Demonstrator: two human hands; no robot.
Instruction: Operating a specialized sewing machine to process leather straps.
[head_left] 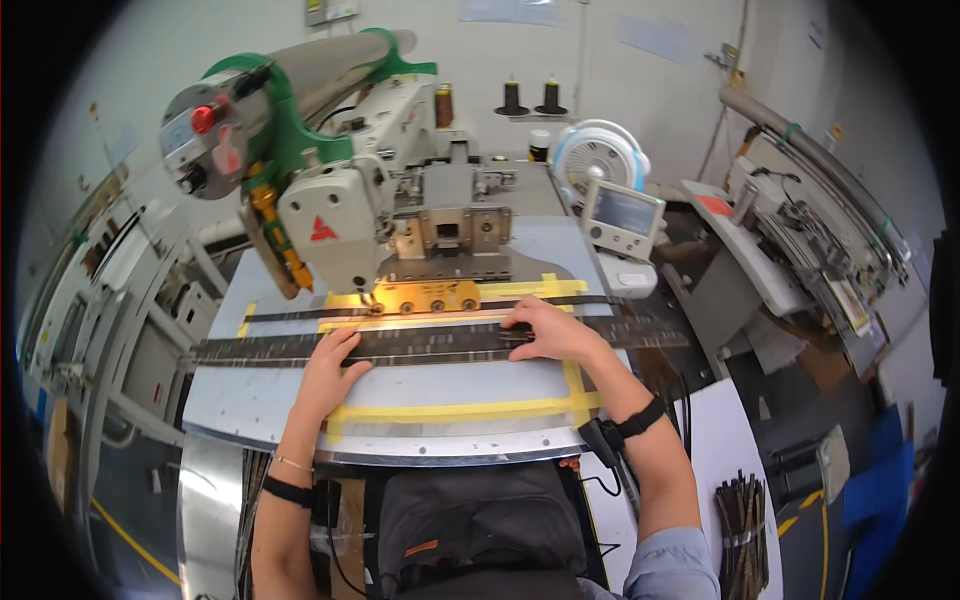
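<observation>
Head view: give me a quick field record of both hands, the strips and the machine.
left hand: flat, palm down on the long dark strips
right hand: fingers spread, pressing the same strips
strips: lying left to right across the grey machine table, past both hands
sewing machine: head over a brass-coloured clamp plate, just behind the strips
yellow tape: outlines a rectangle on the table
control panel: right of the machine
bundle of dark strips: lower right

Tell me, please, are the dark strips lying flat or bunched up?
Flat: the dark strips lie stretched across the machine table under both hands.
</observation>
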